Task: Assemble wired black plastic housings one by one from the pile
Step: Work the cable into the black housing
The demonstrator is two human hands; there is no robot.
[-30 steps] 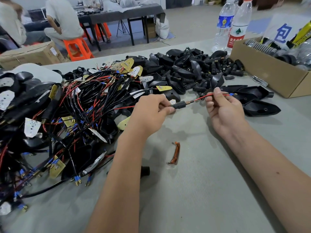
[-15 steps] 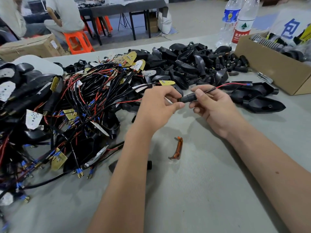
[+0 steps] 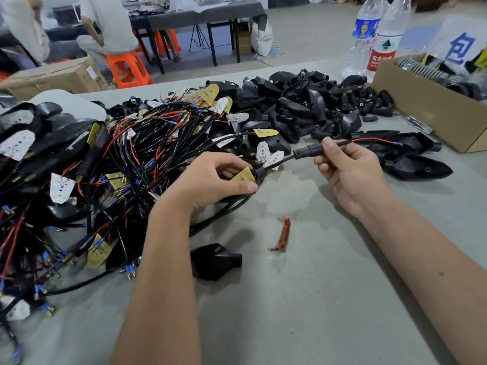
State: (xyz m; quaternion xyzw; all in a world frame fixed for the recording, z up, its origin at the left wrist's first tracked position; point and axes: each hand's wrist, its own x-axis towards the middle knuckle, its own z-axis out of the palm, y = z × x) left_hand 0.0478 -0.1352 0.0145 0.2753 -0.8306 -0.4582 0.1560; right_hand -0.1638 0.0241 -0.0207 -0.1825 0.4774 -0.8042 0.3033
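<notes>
both hands on one wired piece at the pile's edge

here the left hand [image 3: 210, 180] sits at the near edge of the tangled pile of black and red wires [image 3: 126, 159], its thumb and fingers pinching a small yellow circuit board [image 3: 242, 177] so the grip is clamped on that board. a black cable runs from the board up to a black cylindrical plastic sleeve [image 3: 308, 151], and the right hand [image 3: 347, 172] holds that sleeve between thumb and curled fingers, its grip closed around it, just above the grey fabric-covered surface [image 3: 329, 299]. a thin red wire with a blue tip [image 3: 376, 140] trails out past the right thumb towards the right.

near the left forearm, a loose black cone-shaped plastic housing [image 3: 214, 262] lies on the surface on its side. a small curved orange plastic strip [image 3: 283, 234] lies between the two forearms, apart from both. behind the hands a heap of black plastic shells and connectors [image 3: 303, 101] spreads across the surface, and two long black pointed housings [image 3: 413, 164] lie just right of the right hand. a brown cardboard box [image 3: 427, 111] stands at the far right, with two clear water bottles [image 3: 379, 35] behind it.
</notes>
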